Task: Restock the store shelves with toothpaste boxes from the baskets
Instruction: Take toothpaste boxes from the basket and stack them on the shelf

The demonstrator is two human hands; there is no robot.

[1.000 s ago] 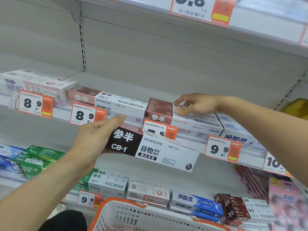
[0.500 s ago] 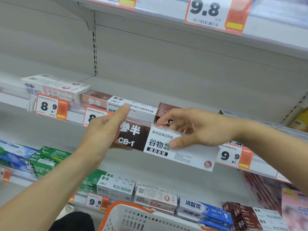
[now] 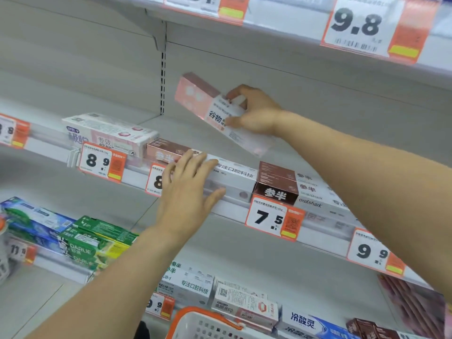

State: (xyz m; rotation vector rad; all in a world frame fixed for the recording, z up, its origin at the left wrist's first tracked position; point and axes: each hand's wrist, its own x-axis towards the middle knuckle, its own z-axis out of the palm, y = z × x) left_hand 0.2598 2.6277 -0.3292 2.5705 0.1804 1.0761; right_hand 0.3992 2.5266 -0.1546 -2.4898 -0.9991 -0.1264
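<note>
My right hand (image 3: 254, 113) grips a brown-and-white toothpaste box (image 3: 215, 111), tilted and blurred, in the air above the middle shelf (image 3: 227, 211). My left hand (image 3: 188, 189) lies flat with spread fingers against the front of a white toothpaste box (image 3: 234, 179) that rests on that shelf. To its right sits a stack of brown-and-white boxes (image 3: 278, 184). A white basket with an orange rim (image 3: 208, 321) shows at the bottom edge.
A pink-and-white box (image 3: 110, 133) lies at the shelf's left. Price tags 8.9 (image 3: 101, 163), 7.5 (image 3: 274, 218) and 9.9 (image 3: 374, 253) hang on the shelf edge. Green Darlie boxes (image 3: 95, 243) and other toothpaste boxes fill the lower shelves. Another shelf runs overhead.
The box passed from both hands to my right hand alone, which lifted it up over the shelf. My left hand let go and moved onto the white box on the shelf.
</note>
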